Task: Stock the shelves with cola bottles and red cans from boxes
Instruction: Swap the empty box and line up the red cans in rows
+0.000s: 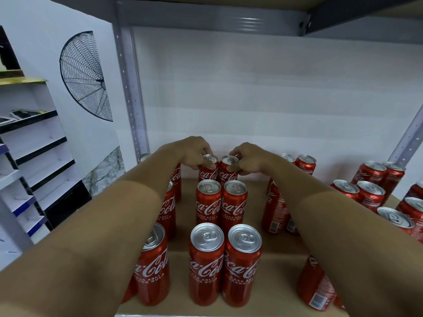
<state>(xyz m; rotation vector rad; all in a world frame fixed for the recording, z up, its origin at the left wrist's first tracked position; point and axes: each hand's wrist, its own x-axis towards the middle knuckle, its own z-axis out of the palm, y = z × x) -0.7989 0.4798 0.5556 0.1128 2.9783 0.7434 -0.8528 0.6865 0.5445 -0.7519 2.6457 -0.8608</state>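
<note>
Shelf [270, 266]: brown board, red cans upright in rows.
Room: white wall, fan [87, 76] at left.
Left hand [194, 154]: gripping back-row left can [209, 167] by its rim.
Right hand [248, 160]: gripping the adjacent can [229, 168].

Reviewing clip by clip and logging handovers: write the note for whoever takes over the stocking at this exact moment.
Left hand: fingers curled round the top of the back-left can.
Right hand: grips the top of the back-right can beside it.
Both cans stand at the rear of the middle double row on the shelf board.
Done: four more cans upright in front of them, other cans to left and right.
Left: release the pair, fill the open gaps. No bottles or boxes in view.
</note>
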